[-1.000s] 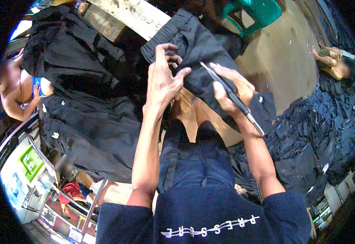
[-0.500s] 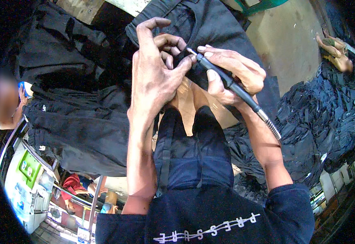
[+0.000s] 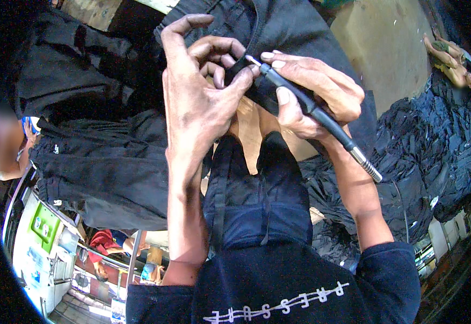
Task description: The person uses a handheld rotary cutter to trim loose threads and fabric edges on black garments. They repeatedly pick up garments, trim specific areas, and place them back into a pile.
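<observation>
A black garment (image 3: 300,35) is spread across my lap and the area ahead. My left hand (image 3: 200,105) pinches an edge of its cloth between thumb and fingertips, the index finger raised and curled. In my right hand (image 3: 324,89) is a pen-shaped tool (image 3: 330,123) with a black handle, a narrow metal tip and a springy metal sleeve at its rear; a thin cord trails down from it. The tip points up and left, right at the pinched cloth by my left thumb. Whether it touches the fabric is too small to tell.
Black garments (image 3: 100,167) lie heaped at my left. A large pile of dark cloth (image 3: 408,156) rises at my right, beside bare floor (image 3: 381,54). Other people sit at the far left, upper right and lower left, one in a red shirt (image 3: 103,241). A green tray (image 3: 45,224) is at lower left.
Both hands have shifted slightly: the left one a little left and up, the right one a little right. The tool's tip remains at the cloth, and its cord now shows.
</observation>
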`<state>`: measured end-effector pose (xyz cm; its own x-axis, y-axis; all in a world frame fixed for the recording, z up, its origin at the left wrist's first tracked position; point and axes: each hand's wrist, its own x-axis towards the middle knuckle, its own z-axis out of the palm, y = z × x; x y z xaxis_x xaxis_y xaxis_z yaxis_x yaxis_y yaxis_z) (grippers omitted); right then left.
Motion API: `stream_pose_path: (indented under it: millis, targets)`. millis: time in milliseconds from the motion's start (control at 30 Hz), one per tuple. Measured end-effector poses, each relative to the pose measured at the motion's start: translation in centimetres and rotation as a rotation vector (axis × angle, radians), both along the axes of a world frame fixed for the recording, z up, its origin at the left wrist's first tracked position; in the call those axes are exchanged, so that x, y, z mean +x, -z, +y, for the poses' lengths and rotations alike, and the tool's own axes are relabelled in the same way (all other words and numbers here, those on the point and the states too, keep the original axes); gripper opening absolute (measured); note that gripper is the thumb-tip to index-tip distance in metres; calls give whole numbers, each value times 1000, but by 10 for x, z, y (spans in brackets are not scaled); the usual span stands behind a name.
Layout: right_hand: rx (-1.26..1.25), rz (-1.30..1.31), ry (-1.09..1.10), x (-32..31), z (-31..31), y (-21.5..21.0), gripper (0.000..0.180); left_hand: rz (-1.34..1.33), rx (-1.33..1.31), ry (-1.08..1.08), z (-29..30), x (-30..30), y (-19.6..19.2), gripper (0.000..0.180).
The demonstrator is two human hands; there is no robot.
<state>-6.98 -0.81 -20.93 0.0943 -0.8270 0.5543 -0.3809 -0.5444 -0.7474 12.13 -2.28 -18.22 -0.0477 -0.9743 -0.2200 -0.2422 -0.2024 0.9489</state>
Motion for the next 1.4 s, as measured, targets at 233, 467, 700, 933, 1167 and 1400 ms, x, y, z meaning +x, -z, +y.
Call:
stream_pose_path:
  millis: [233,467,700,933,1167,1400]
  targets:
    - [57,60,-45,-5,1,-5,24,-7,12,-18,-1,-3,-5,77]
    - [41,0,37,-2,-2,0,25,26,35,-10,-1,-3,-4,84]
    - [44,-50,70,-2,-4,1,24,52,24,-11,1,-5,-1,86]
    - [88,-53,94,-6,-3,1,24,21,7,-5,2,-8,2,91]
    - [102,-49,125,-7,-5,-2,22,13,0,-6,2,-11,1,84]
    - [165,-70,160,-2,-3,-8,21,0,-41,16,2,-7,5,93]
